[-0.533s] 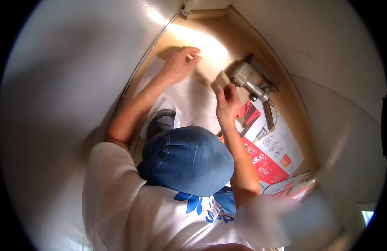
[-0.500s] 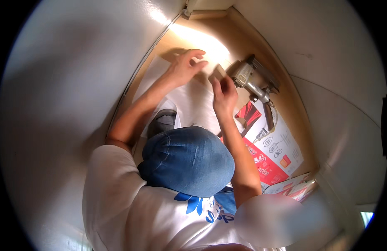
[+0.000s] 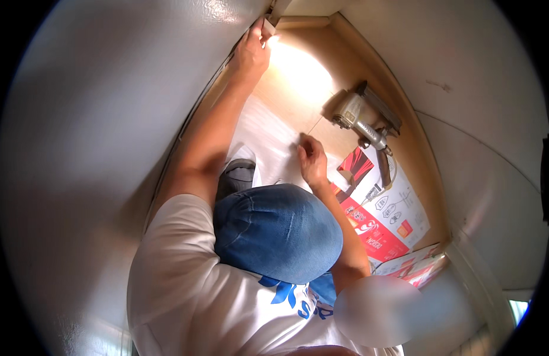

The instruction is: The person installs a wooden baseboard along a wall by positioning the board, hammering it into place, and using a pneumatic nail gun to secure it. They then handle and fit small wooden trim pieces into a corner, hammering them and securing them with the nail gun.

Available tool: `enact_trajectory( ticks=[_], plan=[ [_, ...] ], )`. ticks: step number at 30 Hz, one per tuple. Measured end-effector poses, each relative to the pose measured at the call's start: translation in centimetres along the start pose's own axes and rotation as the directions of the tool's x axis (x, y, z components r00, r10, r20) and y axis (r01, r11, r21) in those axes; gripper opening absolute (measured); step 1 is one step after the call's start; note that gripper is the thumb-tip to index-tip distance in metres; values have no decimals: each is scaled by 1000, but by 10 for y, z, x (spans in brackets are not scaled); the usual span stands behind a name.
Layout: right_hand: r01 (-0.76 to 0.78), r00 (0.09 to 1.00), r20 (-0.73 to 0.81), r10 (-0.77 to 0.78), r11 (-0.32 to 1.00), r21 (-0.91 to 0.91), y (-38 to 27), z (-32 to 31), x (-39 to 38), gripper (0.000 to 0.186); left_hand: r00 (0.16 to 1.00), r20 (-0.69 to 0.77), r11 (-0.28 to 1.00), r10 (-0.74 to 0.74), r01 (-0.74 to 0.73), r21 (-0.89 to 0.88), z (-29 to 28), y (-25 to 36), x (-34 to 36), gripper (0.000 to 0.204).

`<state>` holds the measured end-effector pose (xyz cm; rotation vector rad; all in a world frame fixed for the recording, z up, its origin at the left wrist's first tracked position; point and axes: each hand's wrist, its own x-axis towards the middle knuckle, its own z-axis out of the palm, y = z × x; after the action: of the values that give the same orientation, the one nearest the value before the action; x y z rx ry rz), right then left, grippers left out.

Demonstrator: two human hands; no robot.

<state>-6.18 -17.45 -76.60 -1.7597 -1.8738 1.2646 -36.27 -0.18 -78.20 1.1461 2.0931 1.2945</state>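
Observation:
My left hand (image 3: 252, 54) reaches up to the top corner beside the grey wall, its fingers closed on a small pale block (image 3: 269, 26). Lower down on the right, my right hand (image 3: 313, 160) rests over a white sheet (image 3: 268, 127) on the wooden board (image 3: 310, 110), fingers loosely curled but apart, with nothing visible in them. To the right of it a metal nail gun (image 3: 362, 121) lies on its side, with a hose fitting reaching onto red-and-white printed sheets (image 3: 399, 210).
A smooth grey wall (image 3: 84, 166) rises on the left and a curved pale wall (image 3: 482, 160) on the right, enclosing the narrow space. My bent jeans-clad leg (image 3: 274, 231) and grey shoe (image 3: 236, 178) are below my hands. More printed panels (image 3: 422, 267) lean at the lower right.
My left hand has moved up into the top corner and now grips a small block like the one my right hand held. My right hand has let go and moved slightly down.

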Motion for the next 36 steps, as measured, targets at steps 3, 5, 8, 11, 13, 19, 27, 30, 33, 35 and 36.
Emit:
enact_trajectory(
  ticks=[3, 5, 8, 11, 13, 19, 27, 30, 33, 35, 36],
  plan=[
    [-31, 999, 31, 30, 999, 43, 9, 0, -25, 35, 995, -97, 997, 24, -31, -76, 14, -10, 3, 59],
    [-59, 998, 41, 56, 994, 92, 14, 3, -31, 35, 993, -114, 994, -40, 28, -105, 20, -1, 4, 60],
    [-43, 996, 80, 45, 999, -29, 10, -3, -15, 30, 966, 12, 965, -257, 255, 63, -12, 57, -2, 60],
    [-20, 990, 135, 28, 998, -57, 13, -4, -10, 28, 990, -73, 987, -119, 126, 96, 2, 25, -6, 58],
    [-7, 988, 152, 13, 999, -44, 17, -6, -10, 29, 988, -72, 977, -138, 147, 151, 2, 21, -7, 55],
    [-33, 977, 210, 39, 999, -36, 16, -11, -8, 31, 972, -233, 979, -41, 86, 186, 5, 19, -13, 43],
    [1, 968, 250, 5, 1000, -25, 13, -17, -7, 32, 962, -151, 972, -226, 233, 28, -4, 33, -9, 33],
    [-5, 967, 254, 13, 999, -34, 11, -17, -7, 31, 966, -156, 975, -205, 216, 56, -4, 32, -10, 32],
    [-5, 967, 253, 12, 1000, -28, 13, -16, -6, 31, 973, -187, 980, -138, 161, 113, 1, 24, -10, 34],
    [-9, 968, 250, 16, 1000, -30, 17, -16, -6, 31, 964, -104, 966, -244, 251, 61, -3, 37, -10, 37],
    [-7, 967, 255, 14, 1000, -30, 16, -16, -7, 31, 966, -114, 970, -231, 238, 46, -2, 35, -9, 37]
  ],
)
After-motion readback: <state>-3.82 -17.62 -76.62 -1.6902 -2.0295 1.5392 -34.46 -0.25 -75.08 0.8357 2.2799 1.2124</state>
